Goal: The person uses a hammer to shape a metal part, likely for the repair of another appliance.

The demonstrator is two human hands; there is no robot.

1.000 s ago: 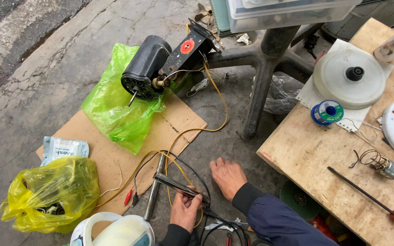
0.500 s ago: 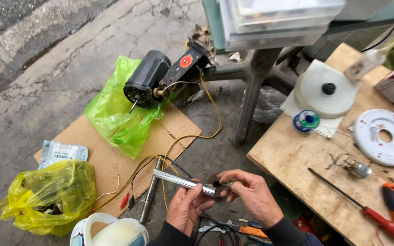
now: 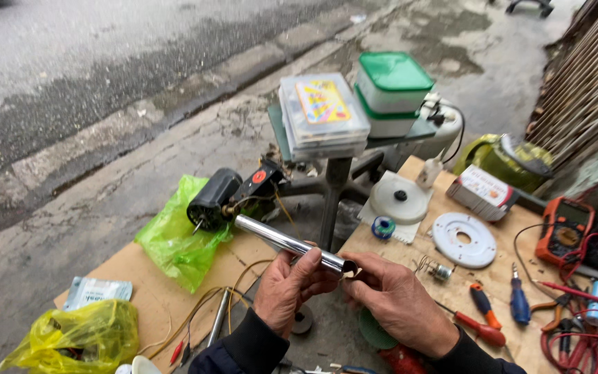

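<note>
**Low in the frame, two hands on a chrome tube**

Down at the bottom centre, both hands meet around a shiny metal tube (image 3: 288, 244). The left hand (image 3: 287, 291) is wrapped round the tube's lower end, fingers curled tight on it. The right hand (image 3: 396, 301) comes in from the right, fingertips pinched at the tube's open mouth, where a small pale scrap shows; what it is I cannot tell. The tube slants up and to the left, its far end near a black electric motor (image 3: 214, 199) at middle left.

That motor sits on a green plastic bag (image 3: 174, 239), which lies on a sheet of cardboard (image 3: 143, 284) on the pavement. Yellow wires (image 3: 202, 308) trail over the cardboard. Lower left, a yellow bag (image 3: 74, 336), and beside it a small pale packet (image 3: 97, 291).

Over to the right, the wooden tabletop (image 3: 500, 284) is crowded: a white disc with a centre hole (image 3: 464, 239), a round white cover (image 3: 399, 198), a blue spool (image 3: 383, 227), screwdrivers (image 3: 480, 305) and an orange multimeter (image 3: 563, 232) with red leads. Upper centre, clear plastic boxes (image 3: 322, 114) and a green-lidded tub (image 3: 392, 91) rest on a small stand.
</note>
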